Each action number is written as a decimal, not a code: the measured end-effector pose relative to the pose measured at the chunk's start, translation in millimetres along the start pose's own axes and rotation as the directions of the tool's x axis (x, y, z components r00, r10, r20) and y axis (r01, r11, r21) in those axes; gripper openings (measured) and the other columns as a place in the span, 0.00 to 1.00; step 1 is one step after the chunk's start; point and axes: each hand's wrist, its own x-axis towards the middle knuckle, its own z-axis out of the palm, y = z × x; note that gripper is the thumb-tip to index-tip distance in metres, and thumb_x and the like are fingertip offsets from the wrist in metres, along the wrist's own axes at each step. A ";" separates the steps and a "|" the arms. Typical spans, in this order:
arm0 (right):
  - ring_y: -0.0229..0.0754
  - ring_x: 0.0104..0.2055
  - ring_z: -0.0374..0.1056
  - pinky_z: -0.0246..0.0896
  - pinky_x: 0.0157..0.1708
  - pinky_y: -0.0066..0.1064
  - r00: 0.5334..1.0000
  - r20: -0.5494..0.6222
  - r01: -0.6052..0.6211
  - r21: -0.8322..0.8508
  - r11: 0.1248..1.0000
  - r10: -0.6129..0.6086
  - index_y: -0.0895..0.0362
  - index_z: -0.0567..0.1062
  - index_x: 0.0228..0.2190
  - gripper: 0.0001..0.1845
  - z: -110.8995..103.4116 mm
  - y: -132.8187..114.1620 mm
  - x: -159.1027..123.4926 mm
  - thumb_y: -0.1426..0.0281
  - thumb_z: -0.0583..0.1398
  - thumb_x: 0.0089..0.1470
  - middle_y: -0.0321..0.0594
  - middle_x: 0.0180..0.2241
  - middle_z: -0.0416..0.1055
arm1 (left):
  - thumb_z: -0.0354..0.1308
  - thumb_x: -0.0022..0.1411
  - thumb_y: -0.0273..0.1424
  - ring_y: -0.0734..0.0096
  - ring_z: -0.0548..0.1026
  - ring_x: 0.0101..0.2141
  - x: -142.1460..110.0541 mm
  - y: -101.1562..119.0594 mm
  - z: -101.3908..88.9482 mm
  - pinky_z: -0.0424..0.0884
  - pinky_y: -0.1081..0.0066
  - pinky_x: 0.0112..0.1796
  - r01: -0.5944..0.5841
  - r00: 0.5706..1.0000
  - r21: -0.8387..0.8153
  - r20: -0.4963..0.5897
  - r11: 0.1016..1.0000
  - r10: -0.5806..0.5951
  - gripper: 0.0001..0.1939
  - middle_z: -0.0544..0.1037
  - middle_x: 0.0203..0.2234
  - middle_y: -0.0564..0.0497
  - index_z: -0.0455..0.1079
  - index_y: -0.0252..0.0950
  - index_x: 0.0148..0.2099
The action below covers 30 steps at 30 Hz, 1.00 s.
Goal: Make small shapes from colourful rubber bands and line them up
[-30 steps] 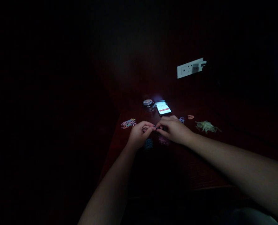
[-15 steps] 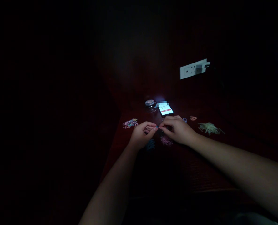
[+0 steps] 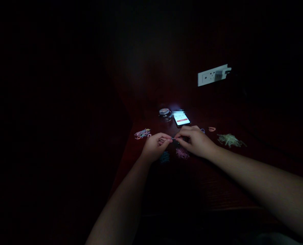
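Observation:
My left hand (image 3: 156,145) and my right hand (image 3: 196,140) meet over the table, fingertips close together. Between their pinched fingers runs a small, thin, pale band (image 3: 173,138), which looks like a rubber band; its ends are hidden by the fingers. Just below the hands lie a pile of pink rubber bands (image 3: 182,153) and a pile of dark blue ones (image 3: 164,157). To the left is a mixed-colour pile of bands (image 3: 142,133). Right of my right hand sits a pale yellow-green pile (image 3: 230,140).
Behind the hands stand a small clear jar with a lid (image 3: 165,115) and a phone with a lit screen (image 3: 182,119). An orange band (image 3: 212,129) lies at the right. A socket plate with a plug (image 3: 212,75) is on the wall. Surroundings are very dark.
The hands stay nearly in place, still pinching the band, with a slightly smaller stretch of it showing. The whole view has shifted a little.

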 end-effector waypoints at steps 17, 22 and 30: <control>0.39 0.31 0.66 0.57 0.36 0.32 1.000 -0.002 -0.008 0.085 0.996 0.008 0.56 0.78 0.31 0.05 -0.8 -2.0 1.5 0.72 0.60 0.52 0.37 0.28 0.71 | 0.59 0.57 0.30 0.70 0.79 0.32 -0.9 3.5 0.6 0.72 0.73 0.31 -0.025 1.000 -0.008 -0.003 1.000 0.025 0.06 0.81 0.31 0.46 0.72 0.33 0.36; 0.39 0.31 0.65 0.57 0.35 0.32 0.999 0.030 0.040 0.090 0.995 -0.042 0.56 0.76 0.35 0.07 0.8 -5.3 1.5 0.68 0.62 0.52 0.36 0.28 0.70 | 0.60 0.56 0.30 0.72 0.78 0.30 -0.2 1.9 1.1 0.72 0.75 0.30 -0.027 0.999 -0.010 0.020 1.000 0.027 0.06 0.81 0.30 0.47 0.72 0.32 0.36; 0.38 0.31 0.65 0.53 0.39 0.34 0.998 0.047 0.032 0.042 0.999 -0.034 0.56 0.76 0.29 0.06 -0.1 -6.7 2.4 0.71 0.59 0.57 0.35 0.27 0.70 | 0.59 0.57 0.29 0.73 0.77 0.29 -0.5 4.2 0.8 0.70 0.75 0.29 0.007 0.996 -0.051 0.085 0.999 -0.002 0.05 0.81 0.30 0.46 0.72 0.32 0.36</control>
